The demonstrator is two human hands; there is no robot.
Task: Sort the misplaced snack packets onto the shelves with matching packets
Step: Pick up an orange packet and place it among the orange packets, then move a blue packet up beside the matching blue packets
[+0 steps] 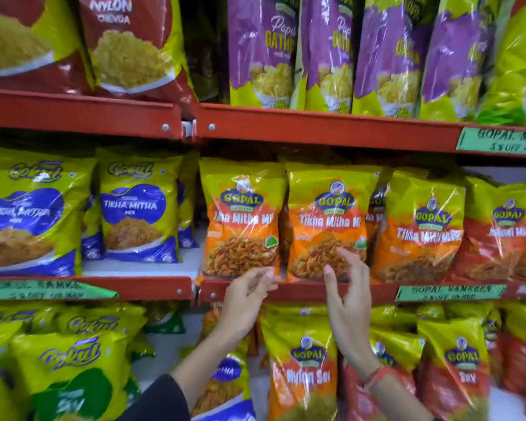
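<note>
At the centre of the frame, low on the middle shelf [301, 291], two bare hands reach up toward a row of orange and yellow Tikha Mitha Mix packets. The left hand [246, 296] is loosely curled, fingers bent, its fingertips at the bottom corner of the leftmost orange packet [240, 220]; it grips nothing that can be seen. The right hand [346, 296] is open with fingers spread and upright, lying against the lower front of the second orange packet [327, 226], touching the wrapper but not closed around it. A red thread band [377, 375] circles the right wrist, and a dark sleeve [161, 399] covers the left forearm at the bottom of the frame.

A third orange packet [419, 229] stands to the right of these, followed by red and yellow packets [498, 232] at the right edge. At the middle left of the frame, on the same level, stand blue and yellow Tikha Mitha packets [137, 214]. In the upper right, purple Gathiya packets [325, 50] fill the top shelf; in the upper left are red Nylon Chevda packets [128, 44]. Along the bottom, Nylon Sev packets [304, 369] sit below the hands. Green paper labels [450, 293] are stuck to the red shelf edges. Much of the frame's edge is blurred.
</note>
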